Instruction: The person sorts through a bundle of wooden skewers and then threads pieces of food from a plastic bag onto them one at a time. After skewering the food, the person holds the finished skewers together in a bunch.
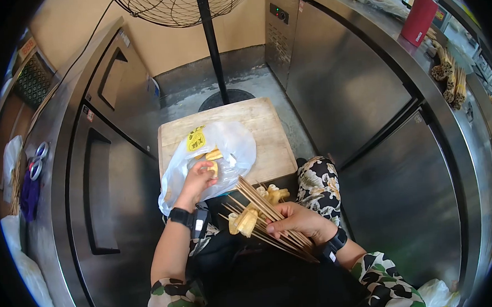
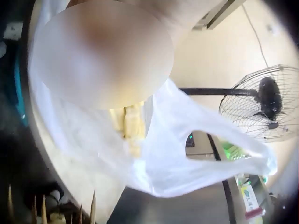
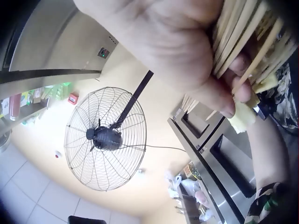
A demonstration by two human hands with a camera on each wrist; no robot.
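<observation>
My left hand (image 1: 196, 183) reaches into the mouth of a white plastic bag (image 1: 239, 138) and pinches a pale yellow food piece (image 1: 213, 169) between thumb and fingers. More yellow pieces (image 2: 134, 122) lie inside the bag. My right hand (image 1: 304, 222) grips a bundle of thin wooden skewers (image 1: 258, 201), fanned out with points toward the bag. A folded yellow piece (image 1: 246, 221) is threaded on skewers at the near side of this bundle, by the thumb. In the right wrist view, the thumb presses across the skewers (image 3: 238, 35).
The bag lies on a wooden board (image 1: 269, 124) before my knees. Behind it stands a black fan (image 1: 218, 55). Steel cabinets (image 1: 352, 64) flank both sides. On the right counter are a red bottle (image 1: 420, 17) and bundled skewers (image 1: 453, 78); scissors (image 1: 36, 161) lie on the left one.
</observation>
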